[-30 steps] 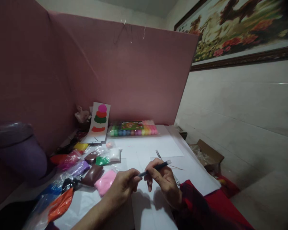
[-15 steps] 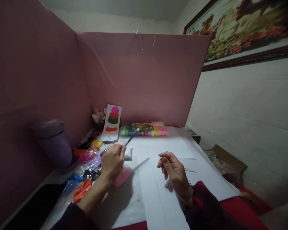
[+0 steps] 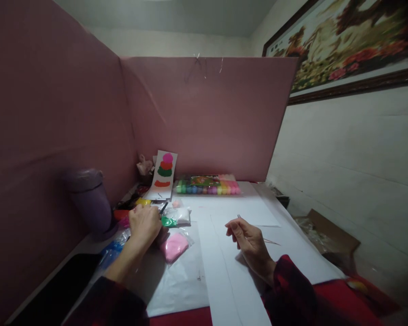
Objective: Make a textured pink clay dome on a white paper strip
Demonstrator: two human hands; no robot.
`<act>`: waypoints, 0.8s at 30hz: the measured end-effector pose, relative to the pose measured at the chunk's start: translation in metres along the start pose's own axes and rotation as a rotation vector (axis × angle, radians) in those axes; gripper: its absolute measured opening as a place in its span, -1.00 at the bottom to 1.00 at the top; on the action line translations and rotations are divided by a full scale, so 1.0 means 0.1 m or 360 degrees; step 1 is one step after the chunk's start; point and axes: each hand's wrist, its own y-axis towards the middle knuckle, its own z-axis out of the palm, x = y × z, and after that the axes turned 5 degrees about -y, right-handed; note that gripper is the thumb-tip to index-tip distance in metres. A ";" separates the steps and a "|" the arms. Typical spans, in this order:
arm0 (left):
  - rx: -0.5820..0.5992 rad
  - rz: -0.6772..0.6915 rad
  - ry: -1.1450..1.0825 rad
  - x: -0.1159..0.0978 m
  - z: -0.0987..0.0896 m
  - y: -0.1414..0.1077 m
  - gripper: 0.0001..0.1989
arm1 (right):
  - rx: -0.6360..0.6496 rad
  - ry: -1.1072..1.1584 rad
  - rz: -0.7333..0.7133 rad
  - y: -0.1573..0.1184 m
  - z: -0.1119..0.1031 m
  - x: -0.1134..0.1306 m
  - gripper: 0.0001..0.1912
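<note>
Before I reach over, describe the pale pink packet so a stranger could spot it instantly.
From the big pink partition, come forward past the long multicoloured pack to the green packet and white packet. The pale pink packet lies nearer the person, right of the left hand, its pink filling setting it apart.

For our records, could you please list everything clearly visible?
Framed painting: 1, multicoloured, upper right
Upright panels: 2, pink, back, left
Lidded cylindrical bin: 1, purple, left
Patterned paper card: 1, white, back
Long plastic pack: 1, multicoloured, back
Small plastic packets: several, multicoloured, left
Open cardboard box: 1, brown, right
Paper sheets: several, white, centre
Metal fork: 1, silver, right
Slim stick: 1, dark, left
Flat slab: 1, black, left
Left hand, right hand: 2, bare, foreground
</note>
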 end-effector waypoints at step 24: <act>-0.0003 0.0110 -0.1359 -0.34 0.33 0.83 -0.74 | 0.0090 -0.0166 -0.0343 0.04 -0.03 0.02 -0.73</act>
